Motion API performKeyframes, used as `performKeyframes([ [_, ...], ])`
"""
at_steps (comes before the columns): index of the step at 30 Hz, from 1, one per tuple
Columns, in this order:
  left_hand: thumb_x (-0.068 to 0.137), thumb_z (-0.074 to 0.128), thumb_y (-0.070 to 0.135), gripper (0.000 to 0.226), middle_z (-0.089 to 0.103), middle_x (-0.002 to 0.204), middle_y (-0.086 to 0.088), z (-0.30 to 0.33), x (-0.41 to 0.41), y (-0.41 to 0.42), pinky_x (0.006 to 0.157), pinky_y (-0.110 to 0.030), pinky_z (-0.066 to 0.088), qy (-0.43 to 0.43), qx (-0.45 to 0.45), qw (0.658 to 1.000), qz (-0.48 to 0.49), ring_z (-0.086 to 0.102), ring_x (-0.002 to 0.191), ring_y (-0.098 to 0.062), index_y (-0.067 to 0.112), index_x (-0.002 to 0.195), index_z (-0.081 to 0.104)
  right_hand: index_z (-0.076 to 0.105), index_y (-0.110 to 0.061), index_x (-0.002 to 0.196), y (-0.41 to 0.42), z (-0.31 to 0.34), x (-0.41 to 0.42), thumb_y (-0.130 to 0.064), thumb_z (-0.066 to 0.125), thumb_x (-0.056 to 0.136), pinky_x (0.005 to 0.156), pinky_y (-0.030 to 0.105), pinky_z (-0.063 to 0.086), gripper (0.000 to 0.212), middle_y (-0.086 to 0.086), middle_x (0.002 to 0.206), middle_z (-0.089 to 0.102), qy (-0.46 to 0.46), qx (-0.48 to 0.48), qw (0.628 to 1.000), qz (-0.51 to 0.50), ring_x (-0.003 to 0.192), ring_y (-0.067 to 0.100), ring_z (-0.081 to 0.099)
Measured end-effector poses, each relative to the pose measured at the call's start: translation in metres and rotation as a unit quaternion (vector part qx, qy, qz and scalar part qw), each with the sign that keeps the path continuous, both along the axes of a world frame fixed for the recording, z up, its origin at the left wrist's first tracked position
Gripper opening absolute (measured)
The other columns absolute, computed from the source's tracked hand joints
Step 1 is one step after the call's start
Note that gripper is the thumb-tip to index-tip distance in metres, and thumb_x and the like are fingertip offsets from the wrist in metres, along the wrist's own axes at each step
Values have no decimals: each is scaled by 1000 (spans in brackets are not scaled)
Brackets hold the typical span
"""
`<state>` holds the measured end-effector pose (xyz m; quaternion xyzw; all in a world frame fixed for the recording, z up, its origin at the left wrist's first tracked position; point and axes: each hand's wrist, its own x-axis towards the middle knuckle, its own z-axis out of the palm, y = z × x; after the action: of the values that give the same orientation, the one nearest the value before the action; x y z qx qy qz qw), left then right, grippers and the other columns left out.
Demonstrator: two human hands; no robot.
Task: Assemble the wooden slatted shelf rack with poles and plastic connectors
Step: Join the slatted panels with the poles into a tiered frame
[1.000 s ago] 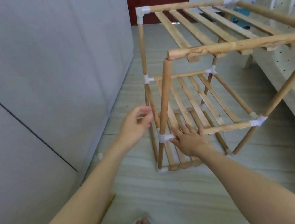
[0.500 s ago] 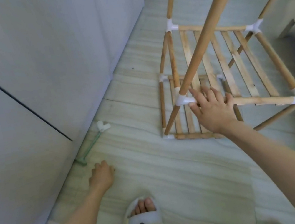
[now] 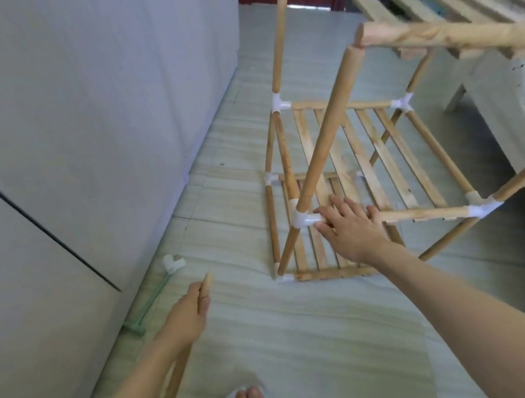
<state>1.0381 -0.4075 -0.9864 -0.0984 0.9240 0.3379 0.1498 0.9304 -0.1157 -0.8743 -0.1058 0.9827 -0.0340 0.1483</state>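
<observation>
Now lifted off the floor, left hand (image 3: 187, 310) grips a loose pole (image 3: 167, 385); right hand (image 3: 351, 227) clasps the rack (image 3: 364, 154) rail

- I see the wooden slatted rack (image 3: 368, 153) standing on the floor, three slatted tiers joined by white plastic connectors.
- Its near-left upright pole (image 3: 326, 132) leans; its top end sits bare beside the top rail.
- A loose pole (image 3: 167, 388) lies along my left forearm.
- A spare white connector (image 3: 173, 264) lies by the wall.
</observation>
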Motion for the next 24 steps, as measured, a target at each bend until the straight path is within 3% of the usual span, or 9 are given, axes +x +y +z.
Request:
performKeyframes([
  [4,100,40,25,33,53,67,0,77,-18,20,61,-29,39,94,92,991,-9,51,60,-16,16,131,43,30,-36,141,12,11,12,-40,23,101,113,54,-6,41,-8,158,6,-39,-45,998,32,145,15,0],
  [6,99,42,25,36,66,90,-9,112,-25,31,67,-24,40,165,83,983,-26,64,80,-24,18,134,45,26,-36,145,24,14,24,-32,30,101,112,53,-7,44,-8,157,6,-51,-62,995,52,145,14,-1],
  [8,99,43,25,39,62,118,2,145,-28,42,80,-21,38,233,76,968,-55,58,106,-15,20,137,46,21,-39,147,36,17,39,-28,33,101,113,50,-10,48,-7,159,1,-68,-73,993,71,145,14,-5],
  [9,98,44,26,39,57,120,11,160,-28,49,84,-19,36,262,71,959,-76,53,108,-8,21,137,46,21,-39,147,42,19,47,-26,33,101,113,48,-12,49,-6,159,-1,-78,-80,991,77,145,15,-8],
  [13,97,48,18,28,57,88,13,203,-35,66,71,-24,38,337,64,933,-111,54,81,-9,16,124,54,31,-37,144,55,23,63,-27,33,102,114,42,-12,43,-8,158,5,-128,-80,985,78,146,14,-5],
  [16,92,49,5,29,47,80,8,238,-28,88,64,-14,32,375,35,919,-117,49,76,-13,14,119,54,44,-35,138,75,44,83,-30,38,100,116,39,8,38,-7,152,29,-152,-89,983,60,143,18,17],
  [19,92,51,9,33,49,82,29,257,-22,97,66,3,33,398,32,909,-117,53,79,10,22,123,52,57,-33,127,90,60,89,-31,45,97,105,31,35,33,-10,126,56,-177,-81,981,-10,125,18,46],
  [21,95,50,22,36,54,75,36,267,-14,104,65,-1,39,387,53,909,-145,53,78,19,41,125,44,66,-27,115,99,67,90,-33,45,95,100,32,41,29,-5,119,62,-171,-46,983,-42,113,17,54],
  [24,96,48,33,31,58,66,20,273,-7,114,64,-19,47,366,55,914,-163,59,67,-2,54,115,37,64,-13,79,93,86,92,-28,45,94,76,29,44,29,6,84,60,-132,-121,979,-97,80,17,54],
])
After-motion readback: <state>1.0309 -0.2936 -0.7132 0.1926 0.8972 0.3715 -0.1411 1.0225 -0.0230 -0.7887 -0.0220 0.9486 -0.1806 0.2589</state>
